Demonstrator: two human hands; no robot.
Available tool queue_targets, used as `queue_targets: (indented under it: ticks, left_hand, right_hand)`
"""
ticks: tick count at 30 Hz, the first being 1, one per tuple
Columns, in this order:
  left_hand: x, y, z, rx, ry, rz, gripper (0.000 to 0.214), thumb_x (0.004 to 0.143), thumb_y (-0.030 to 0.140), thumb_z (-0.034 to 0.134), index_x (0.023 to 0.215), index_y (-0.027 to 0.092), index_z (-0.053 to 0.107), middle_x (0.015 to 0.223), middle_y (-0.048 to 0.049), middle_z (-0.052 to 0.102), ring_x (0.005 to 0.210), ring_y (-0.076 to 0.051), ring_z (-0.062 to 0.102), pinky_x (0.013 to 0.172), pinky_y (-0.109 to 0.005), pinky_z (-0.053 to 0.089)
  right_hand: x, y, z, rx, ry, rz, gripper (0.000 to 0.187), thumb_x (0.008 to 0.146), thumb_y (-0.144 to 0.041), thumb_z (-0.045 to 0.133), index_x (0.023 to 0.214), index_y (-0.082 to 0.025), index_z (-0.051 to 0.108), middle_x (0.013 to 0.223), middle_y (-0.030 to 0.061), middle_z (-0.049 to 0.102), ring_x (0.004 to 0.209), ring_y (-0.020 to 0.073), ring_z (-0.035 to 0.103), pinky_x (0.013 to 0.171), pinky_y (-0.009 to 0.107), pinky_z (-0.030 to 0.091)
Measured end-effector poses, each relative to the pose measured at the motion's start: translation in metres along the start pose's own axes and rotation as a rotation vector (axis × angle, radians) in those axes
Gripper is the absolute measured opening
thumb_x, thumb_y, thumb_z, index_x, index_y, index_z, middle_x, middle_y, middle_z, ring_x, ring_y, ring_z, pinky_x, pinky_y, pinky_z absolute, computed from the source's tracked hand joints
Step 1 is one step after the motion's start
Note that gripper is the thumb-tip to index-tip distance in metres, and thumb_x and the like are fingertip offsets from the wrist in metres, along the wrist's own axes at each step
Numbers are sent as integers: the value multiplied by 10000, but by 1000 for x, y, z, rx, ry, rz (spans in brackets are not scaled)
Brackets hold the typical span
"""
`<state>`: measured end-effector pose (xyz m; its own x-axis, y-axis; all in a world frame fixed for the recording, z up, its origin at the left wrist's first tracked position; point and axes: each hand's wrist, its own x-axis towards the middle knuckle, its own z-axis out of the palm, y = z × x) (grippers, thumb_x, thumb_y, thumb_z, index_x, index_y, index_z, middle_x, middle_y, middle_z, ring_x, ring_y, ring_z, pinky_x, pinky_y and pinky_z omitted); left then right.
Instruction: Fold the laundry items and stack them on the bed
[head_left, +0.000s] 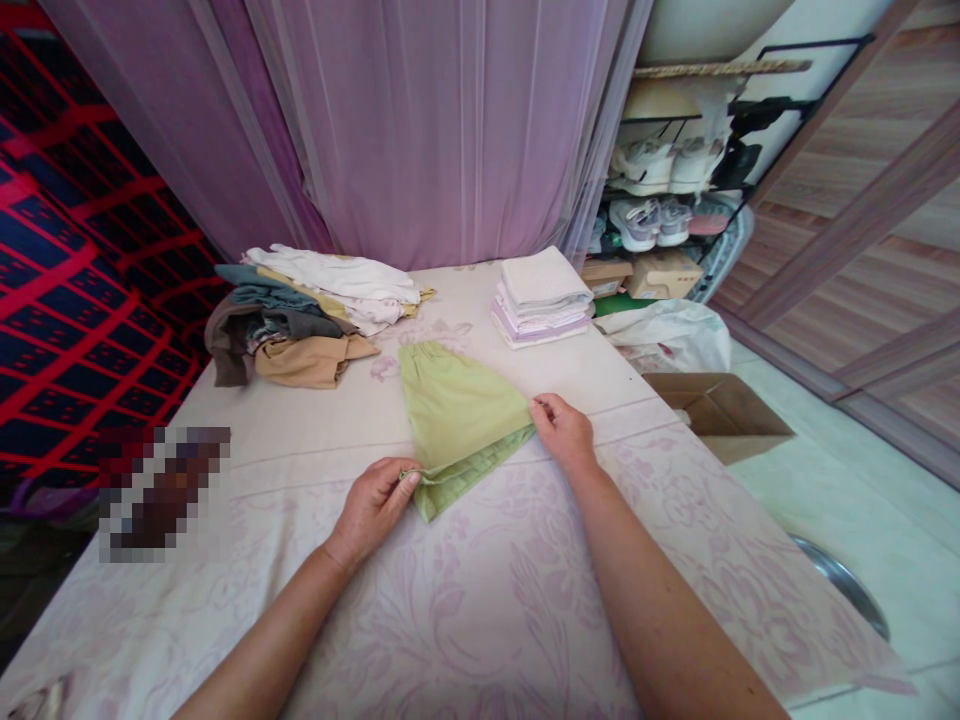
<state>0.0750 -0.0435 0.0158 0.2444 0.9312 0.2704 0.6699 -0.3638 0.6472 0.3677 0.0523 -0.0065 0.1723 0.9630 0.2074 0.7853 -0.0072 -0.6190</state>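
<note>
A light green garment (461, 405) with a gathered waistband lies on the patterned cloth; whether it is shorts or a skirt I cannot tell. Its waist points away from me, and the wide hem nearer me gapes a little, showing the inside. My left hand (379, 505) pinches the near left corner of the hem between thumb and fingers. At the hem's right corner, my right hand (562, 430) is closed on the fabric.
A loose heap of clothes (300, 310) lies at the back left. Folded cloths are stacked (541, 300) at the back right. Beyond the right edge are an open cardboard box (739, 415), a white bag (675, 330), a metal basin (844, 580) and a shoe rack (660, 190). A purple curtain (450, 130) hangs behind.
</note>
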Motion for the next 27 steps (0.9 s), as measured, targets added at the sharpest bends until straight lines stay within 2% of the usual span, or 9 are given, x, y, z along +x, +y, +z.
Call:
queue_targets:
  ticks: [3, 7, 11, 14, 16, 20, 23, 27]
  left_hand:
    - [-1, -2, -2, 66, -73, 80, 278, 945, 337, 390, 897, 204, 630, 813, -30, 673, 799, -163, 620, 764, -302, 472]
    - [-1, 1, -8, 136, -98, 131, 284, 945, 306, 368, 862, 205, 620, 864, -39, 684, 866, -184, 612, 834, -350, 445]
    - [-1, 6, -11, 208, -138, 188, 234, 898, 344, 469, 740, 206, 572, 921, -40, 687, 922, -205, 594, 870, -381, 411]
    - [-1, 10, -9, 274, -151, 245, 213, 825, 416, 587, 877, 210, 602, 953, -49, 681, 960, -228, 575, 891, -402, 393]
    - [-2, 12, -8, 308, -145, 271, 220, 817, 381, 605, 966, 219, 614, 983, -49, 682, 981, -228, 568, 914, -408, 377]
    - [-1, 15, -9, 259, -127, 248, 105, 861, 241, 519, 882, 226, 620, 925, -27, 691, 934, -196, 581, 901, -385, 381]
    - [0, 13, -9, 163, -112, 189, 134, 879, 237, 472, 845, 214, 599, 865, -25, 685, 888, -185, 594, 868, -368, 405]
    - [1, 9, -5, 109, -122, 163, 151, 880, 260, 469, 810, 217, 596, 904, -26, 690, 917, -188, 605, 895, -376, 409]
  right_hand:
    - [0, 0, -1, -1, 8, -10, 311, 846, -434, 449, 893, -232, 681, 705, 12, 693, 647, 159, 602, 591, 245, 388]
    - [-1, 1, 0, 66, 14, -50, 301, 828, -442, 470, 893, -225, 668, 781, 21, 695, 650, 152, 593, 624, 253, 419]
    - [-1, 4, 2, 81, 26, -116, 272, 783, -448, 511, 806, -210, 641, 820, 31, 662, 634, 141, 567, 636, 264, 430]
    - [0, 5, 3, 30, 41, -140, 263, 784, -438, 503, 707, -209, 609, 739, 19, 617, 635, 143, 554, 632, 266, 417]
    - [0, 5, 4, 5, 42, -149, 254, 788, -415, 492, 674, -212, 595, 722, 16, 606, 631, 143, 546, 627, 267, 411]
    - [0, 5, 4, 66, 85, -160, 211, 778, -348, 481, 644, -217, 578, 759, 21, 635, 667, 146, 567, 653, 266, 425]
    - [-2, 5, 5, 92, 127, -158, 209, 770, -337, 492, 609, -222, 558, 806, 25, 657, 715, 153, 591, 676, 270, 438]
    - [-4, 3, 5, 19, 133, -150, 202, 751, -319, 519, 573, -226, 543, 849, 28, 672, 757, 170, 604, 689, 286, 443]
